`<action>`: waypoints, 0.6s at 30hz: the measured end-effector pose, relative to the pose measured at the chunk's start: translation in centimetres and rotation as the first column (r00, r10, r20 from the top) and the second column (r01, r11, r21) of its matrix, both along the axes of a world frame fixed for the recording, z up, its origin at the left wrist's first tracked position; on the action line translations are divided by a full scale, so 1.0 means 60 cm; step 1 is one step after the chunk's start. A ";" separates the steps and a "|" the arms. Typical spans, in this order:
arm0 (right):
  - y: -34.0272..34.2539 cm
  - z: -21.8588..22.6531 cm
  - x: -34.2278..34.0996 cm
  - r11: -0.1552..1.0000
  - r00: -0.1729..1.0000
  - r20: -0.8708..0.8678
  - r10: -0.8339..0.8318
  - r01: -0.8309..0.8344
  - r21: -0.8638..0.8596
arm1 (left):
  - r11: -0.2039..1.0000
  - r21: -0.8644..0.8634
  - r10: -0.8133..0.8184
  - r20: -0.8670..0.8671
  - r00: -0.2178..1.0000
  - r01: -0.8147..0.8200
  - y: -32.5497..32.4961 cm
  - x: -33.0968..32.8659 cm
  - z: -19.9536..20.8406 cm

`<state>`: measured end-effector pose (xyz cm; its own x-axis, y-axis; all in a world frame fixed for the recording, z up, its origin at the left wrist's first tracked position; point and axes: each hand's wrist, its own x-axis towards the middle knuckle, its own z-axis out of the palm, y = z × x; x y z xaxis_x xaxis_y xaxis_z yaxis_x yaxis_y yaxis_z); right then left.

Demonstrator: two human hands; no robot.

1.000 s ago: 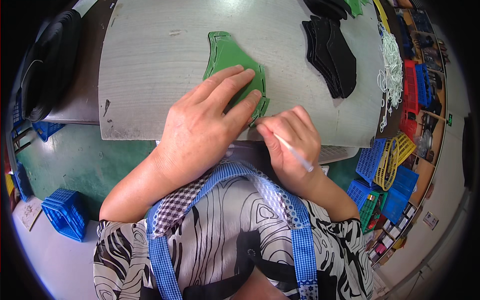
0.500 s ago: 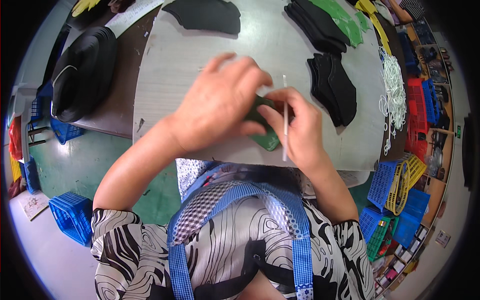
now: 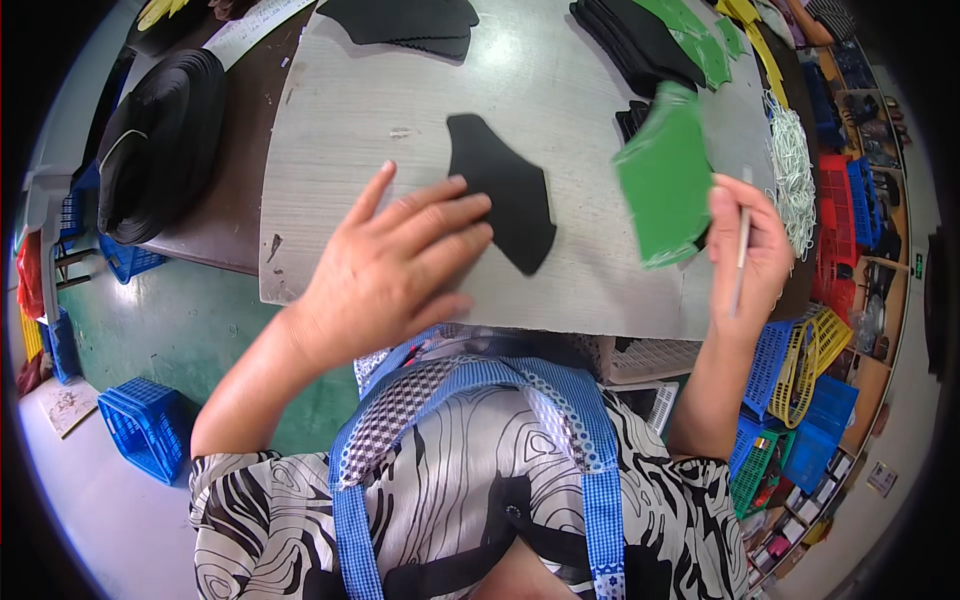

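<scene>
A black shaped cut piece (image 3: 508,195) lies flat on the table in front of me. My left hand (image 3: 395,255) is spread open, its fingertips over the left edge of that piece; whether they touch it I cannot tell. Off to the right, my right hand (image 3: 752,255) pinches the edge of a green shaped piece (image 3: 665,180) with whitish streaks and folded-looking edges. A thin pale stick (image 3: 741,245) is also held in that hand, crossing the fingers. The green piece hides most of a small stack of black pieces (image 3: 627,120).
Black pieces lie at the table's (image 3: 350,210) far left, with another black stack (image 3: 635,45) and green pieces (image 3: 700,45) at far right. Pale cord (image 3: 792,170) is heaped along the right edge. A black strap roll (image 3: 165,145) stands left; blue baskets (image 3: 145,425) sit on the floor.
My right hand has moved right, carrying the green piece away from the middle with the stick. My left hand has shifted left and lower. A black piece now shows on the table between them.
</scene>
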<state>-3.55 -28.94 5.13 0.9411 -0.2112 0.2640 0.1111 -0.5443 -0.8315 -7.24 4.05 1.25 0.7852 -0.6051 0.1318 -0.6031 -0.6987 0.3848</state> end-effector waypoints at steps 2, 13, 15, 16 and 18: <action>0.036 -0.012 0.007 0.961 0.963 -0.088 0.253 -0.240 0.135 | 0.990 -0.140 0.016 -0.012 1.000 -0.018 -0.016 -0.017 0.001; 0.127 -0.091 0.024 0.853 0.895 -0.057 0.442 -0.440 -0.281 | 0.943 -0.294 0.161 0.000 0.987 -0.154 -0.107 -0.027 -0.024; 0.125 -0.082 0.029 0.803 0.879 -0.023 0.477 -0.446 -0.396 | 0.941 -0.301 0.164 0.000 0.986 -0.156 -0.106 -0.027 -0.026; 0.123 -0.070 0.034 0.822 0.878 -0.023 0.479 -0.457 -0.338 | 0.940 -0.300 0.169 0.003 0.986 -0.161 -0.106 -0.027 -0.027; 0.121 -0.059 0.043 0.839 0.877 -0.024 0.479 -0.466 -0.282 | 0.940 -0.300 0.174 0.005 0.985 -0.165 -0.106 -0.026 -0.028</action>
<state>-0.97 -21.68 1.60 0.8938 0.3419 0.2901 0.4464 -0.6181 -0.6470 -8.77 -2.32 -0.45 0.8652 -0.3929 0.3114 -0.5008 -0.6479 0.5740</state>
